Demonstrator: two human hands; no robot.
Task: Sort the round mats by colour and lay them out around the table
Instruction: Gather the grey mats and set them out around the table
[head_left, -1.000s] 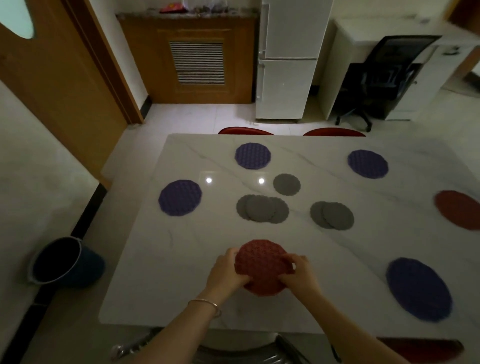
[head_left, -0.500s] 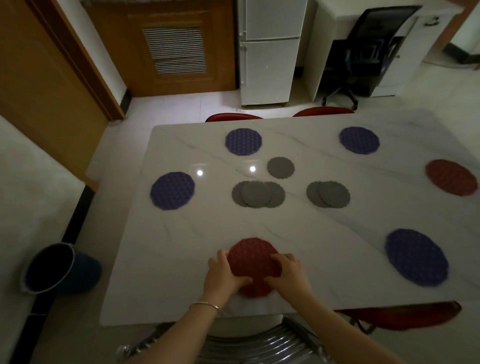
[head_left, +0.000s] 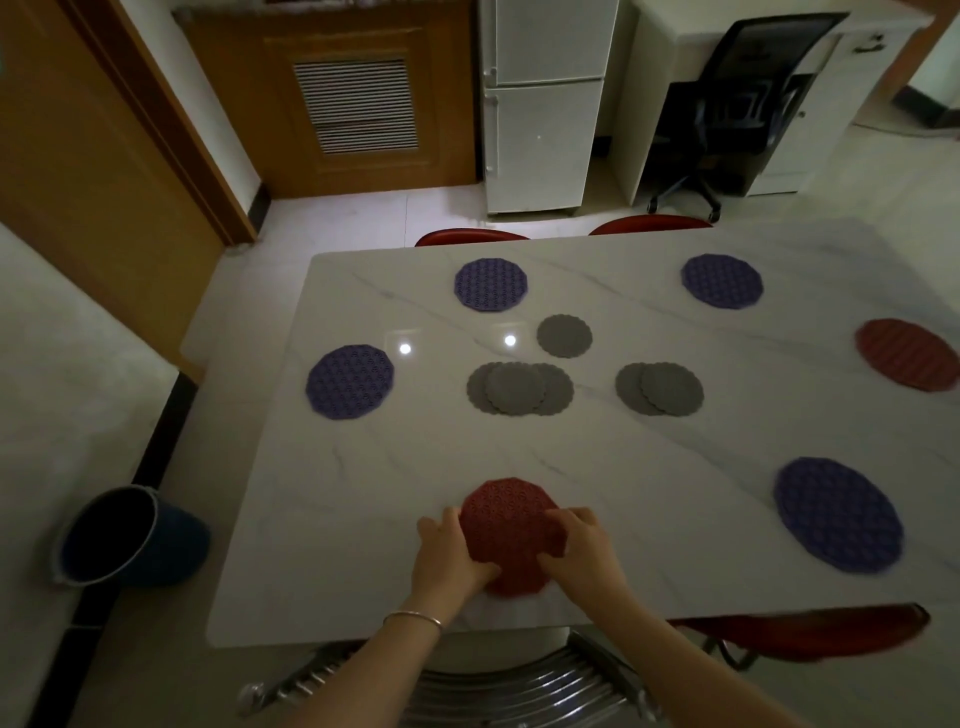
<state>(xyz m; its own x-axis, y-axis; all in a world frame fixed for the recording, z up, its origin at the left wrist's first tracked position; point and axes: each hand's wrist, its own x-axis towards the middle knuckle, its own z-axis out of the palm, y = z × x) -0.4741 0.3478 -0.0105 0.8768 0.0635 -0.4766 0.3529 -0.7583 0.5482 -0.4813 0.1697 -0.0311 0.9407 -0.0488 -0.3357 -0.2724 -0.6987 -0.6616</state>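
Observation:
A red round mat (head_left: 506, 525) lies at the near edge of the white marble table (head_left: 363, 493). My left hand (head_left: 447, 561) grips its left rim and my right hand (head_left: 587, 556) grips its right rim. Purple mats sit at the left (head_left: 349, 382), far middle (head_left: 491, 285), far right (head_left: 722, 280) and near right (head_left: 839, 514). Another red mat (head_left: 906, 353) lies at the right edge. Grey mats rest in the middle: one alone (head_left: 564, 335), an overlapping three (head_left: 519, 388), an overlapping pair (head_left: 660, 388).
Red chairs stand at the far side (head_left: 470, 237) and at the near right (head_left: 810, 631); a metal chair back (head_left: 493, 691) is below my arms. A dark bucket (head_left: 124, 538) sits on the floor to the left. A fridge (head_left: 540, 104) and office chair (head_left: 748, 109) stand behind.
Both hands have kept hold of the red mat and drawn it slightly closer to the table's near edge. The view has tilted down a little. The other mats have not moved.

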